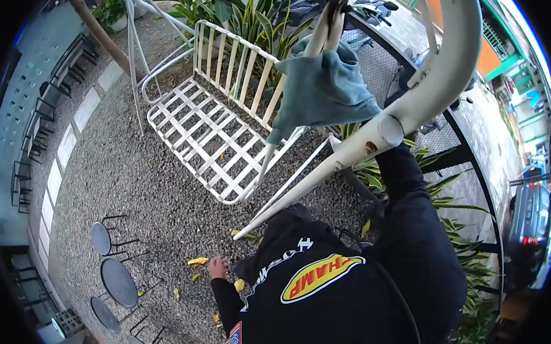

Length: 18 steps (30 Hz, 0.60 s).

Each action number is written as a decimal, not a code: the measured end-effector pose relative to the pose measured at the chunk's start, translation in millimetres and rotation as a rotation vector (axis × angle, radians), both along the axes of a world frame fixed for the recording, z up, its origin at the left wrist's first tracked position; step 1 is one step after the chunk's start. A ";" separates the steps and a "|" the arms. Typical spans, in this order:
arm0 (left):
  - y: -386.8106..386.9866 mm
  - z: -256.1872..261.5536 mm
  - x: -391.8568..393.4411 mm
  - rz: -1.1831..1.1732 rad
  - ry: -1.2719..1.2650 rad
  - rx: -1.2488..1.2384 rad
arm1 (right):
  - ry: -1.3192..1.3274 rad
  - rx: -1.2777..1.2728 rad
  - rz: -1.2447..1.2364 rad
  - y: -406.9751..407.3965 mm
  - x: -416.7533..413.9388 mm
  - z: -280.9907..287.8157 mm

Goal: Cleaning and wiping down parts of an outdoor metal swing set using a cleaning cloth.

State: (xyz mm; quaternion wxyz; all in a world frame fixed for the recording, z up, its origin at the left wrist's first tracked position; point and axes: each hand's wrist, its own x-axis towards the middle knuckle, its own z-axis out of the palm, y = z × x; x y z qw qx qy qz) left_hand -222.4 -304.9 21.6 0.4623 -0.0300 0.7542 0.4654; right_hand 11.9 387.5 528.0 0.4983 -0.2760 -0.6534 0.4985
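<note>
My left hand (219, 266) hangs low beside my body, over the gravel, with its fingers loosely bent and nothing seen in it. The right arm, in a black sleeve (402, 175), reaches up behind a thick white metal tube (344, 157) of a swing frame. That tube hides my right hand. A blue-green cloth (324, 84) is draped over white bars close to the tube's bend; whether my right hand touches it cannot be seen. Beyond hangs a white metal swing bench (214, 138) with a slatted seat and back. The tube shows a rust-brown spot near its joint.
Snake plants (260, 29) grow along a black mesh fence (459, 150). Round dark stools (119, 282) stand on the gravel (133, 187) to the left. A tree trunk (108, 41) leans behind. Fallen yellow leaves (198, 261) lie near my left hand. A car (531, 225) is outside the fence.
</note>
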 end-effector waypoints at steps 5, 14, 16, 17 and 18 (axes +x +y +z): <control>-114.0 -26.6 -8.5 -0.185 -0.271 -0.090 | -0.069 -0.047 -0.176 -100.1 29.9 -31.2; -422.0 -36.7 -50.6 0.279 -0.136 0.162 | -0.203 -0.039 -0.182 -279.9 2.0 -34.7; -469.0 -25.3 -68.4 0.571 -0.436 0.087 | -0.245 -0.043 -0.201 -341.4 -16.3 -41.2; -480.6 -23.4 -79.4 0.578 -0.465 0.082 | -0.268 -0.046 -0.215 -367.9 -22.1 -42.4; -491.7 -21.2 -84.4 0.596 -0.492 0.080 | -0.289 -0.048 -0.217 -390.9 -29.8 -43.6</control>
